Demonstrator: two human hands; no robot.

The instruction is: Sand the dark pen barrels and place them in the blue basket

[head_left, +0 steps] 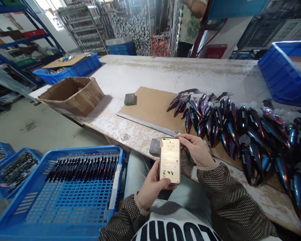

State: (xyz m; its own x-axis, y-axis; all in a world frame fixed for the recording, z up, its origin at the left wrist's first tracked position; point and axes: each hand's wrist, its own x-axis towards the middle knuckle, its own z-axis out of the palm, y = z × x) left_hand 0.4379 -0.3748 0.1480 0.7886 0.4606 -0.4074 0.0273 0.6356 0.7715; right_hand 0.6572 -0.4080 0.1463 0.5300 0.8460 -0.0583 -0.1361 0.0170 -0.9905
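Lettered shirt (175,222); left hand (151,187) gripping phone (169,160) (16:04), right hand (197,150) beside.

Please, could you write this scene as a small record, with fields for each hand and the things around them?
Left hand: holds a rectangular smartphone with a pale yellow screen by its lower part
Right hand: fingers by the smartphone's upper right corner; contact unclear
Screen display: lit, clock reads 16:04
Worn white table, right: heap of glossy dark fish-shaped pieces, partly on a flat brown cardboard sheet
Table, left: open brown cardboard box
Lower left: blue perforated plastic basket holding a row of slender dark pieces
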